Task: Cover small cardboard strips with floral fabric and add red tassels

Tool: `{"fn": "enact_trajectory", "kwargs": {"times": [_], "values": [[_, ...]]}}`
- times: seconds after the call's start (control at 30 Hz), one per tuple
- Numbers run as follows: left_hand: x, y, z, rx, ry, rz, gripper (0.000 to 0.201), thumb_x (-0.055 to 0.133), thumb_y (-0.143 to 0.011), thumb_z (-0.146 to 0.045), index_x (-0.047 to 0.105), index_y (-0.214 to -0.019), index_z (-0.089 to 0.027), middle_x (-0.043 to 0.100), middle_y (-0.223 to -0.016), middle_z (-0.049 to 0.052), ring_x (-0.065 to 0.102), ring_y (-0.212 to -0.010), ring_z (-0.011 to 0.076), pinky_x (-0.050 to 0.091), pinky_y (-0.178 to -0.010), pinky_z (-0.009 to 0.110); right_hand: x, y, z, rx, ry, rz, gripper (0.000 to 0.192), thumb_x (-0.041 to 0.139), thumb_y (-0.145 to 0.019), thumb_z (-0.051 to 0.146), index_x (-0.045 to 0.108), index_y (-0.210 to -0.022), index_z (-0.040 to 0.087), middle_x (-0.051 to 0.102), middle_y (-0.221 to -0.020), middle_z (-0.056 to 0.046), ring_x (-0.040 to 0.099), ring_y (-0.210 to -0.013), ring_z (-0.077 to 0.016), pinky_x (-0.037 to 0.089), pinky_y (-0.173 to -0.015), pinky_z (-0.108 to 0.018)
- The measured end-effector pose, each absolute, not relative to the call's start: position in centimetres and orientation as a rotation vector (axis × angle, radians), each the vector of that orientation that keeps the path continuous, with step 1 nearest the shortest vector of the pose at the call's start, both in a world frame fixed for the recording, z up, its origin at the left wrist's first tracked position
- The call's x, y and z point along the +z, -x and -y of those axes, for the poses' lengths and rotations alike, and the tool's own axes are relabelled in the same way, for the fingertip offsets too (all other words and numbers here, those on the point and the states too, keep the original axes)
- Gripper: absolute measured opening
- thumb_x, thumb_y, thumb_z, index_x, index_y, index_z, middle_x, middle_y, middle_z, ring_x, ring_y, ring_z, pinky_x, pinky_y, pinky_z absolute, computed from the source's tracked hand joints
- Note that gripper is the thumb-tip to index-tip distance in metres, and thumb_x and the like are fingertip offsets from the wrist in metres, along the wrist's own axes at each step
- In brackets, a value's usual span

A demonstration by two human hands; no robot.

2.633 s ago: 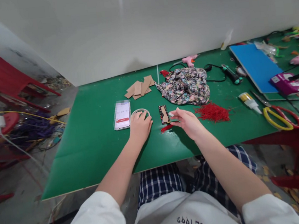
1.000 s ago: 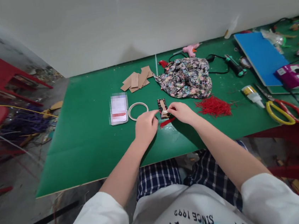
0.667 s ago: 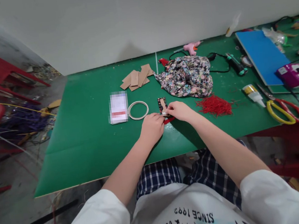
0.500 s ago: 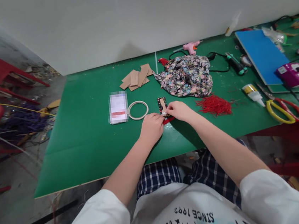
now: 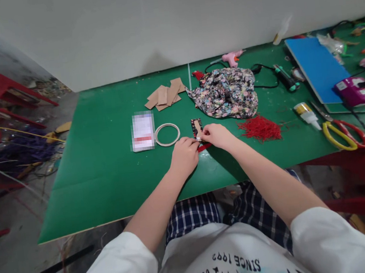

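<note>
My left hand (image 5: 183,155) and my right hand (image 5: 216,135) meet at the near end of a small fabric-covered cardboard piece (image 5: 197,127) lying on the green table (image 5: 108,174). Fingertips of both hands pinch a small white strip at that end. A red tassel (image 5: 203,147) pokes out from under the hands. A white tape ring (image 5: 167,134) lies just left of my left hand, with a phone (image 5: 142,131) beside it.
Cardboard pieces (image 5: 164,96) and floral fabric (image 5: 225,93) lie farther back. Red threads (image 5: 260,128), a glue bottle (image 5: 306,115), yellow-red scissors (image 5: 343,134), a blue board (image 5: 317,68), a pink glue gun (image 5: 231,57) and a purple box (image 5: 355,91) sit to the right. Red furniture and cables crowd the left floor.
My left hand left the tape ring and came right to the fabric-covered piece. My right hand lowered onto it, and both hands now pinch at its near end.
</note>
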State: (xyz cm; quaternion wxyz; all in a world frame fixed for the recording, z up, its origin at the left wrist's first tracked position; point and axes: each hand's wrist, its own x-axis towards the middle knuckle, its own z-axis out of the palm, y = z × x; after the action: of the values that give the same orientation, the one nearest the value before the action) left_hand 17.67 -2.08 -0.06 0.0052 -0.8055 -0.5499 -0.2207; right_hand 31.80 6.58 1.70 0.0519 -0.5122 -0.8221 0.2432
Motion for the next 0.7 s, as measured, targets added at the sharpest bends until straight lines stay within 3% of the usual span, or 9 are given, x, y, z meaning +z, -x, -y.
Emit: {"fn": "enact_trajectory", "kwargs": {"times": [0.27,0.7], "values": [[-0.14,-17.57,1.98,-0.664,2.538,1.739,0.024,0.047,-0.078,-0.009,0.068,-0.089,-0.011,0.066,-0.092,0.008,0.053,-0.087,0.0204,0.046,-0.080,0.036,1.82,-32.25,-6.98,0.812,1.494,2.539,0.020,0.052,-0.081,0.031,0.066,-0.078,0.018,0.067,-0.079,-0.003,0.055,-0.067,-0.0112,0.033,-0.058,-0.021],[-0.06,-17.61,1.98,-0.645,2.540,1.744,0.022,0.048,-0.079,-0.010,0.067,-0.090,-0.012,0.066,-0.093,0.008,0.054,-0.087,0.0208,0.046,-0.080,0.036,2.23,-31.79,-6.36,0.712,1.571,2.584,0.021,0.048,-0.082,0.028,0.065,-0.087,0.016,0.068,-0.089,-0.007,0.060,-0.079,-0.0162,0.038,-0.064,-0.024]]}}
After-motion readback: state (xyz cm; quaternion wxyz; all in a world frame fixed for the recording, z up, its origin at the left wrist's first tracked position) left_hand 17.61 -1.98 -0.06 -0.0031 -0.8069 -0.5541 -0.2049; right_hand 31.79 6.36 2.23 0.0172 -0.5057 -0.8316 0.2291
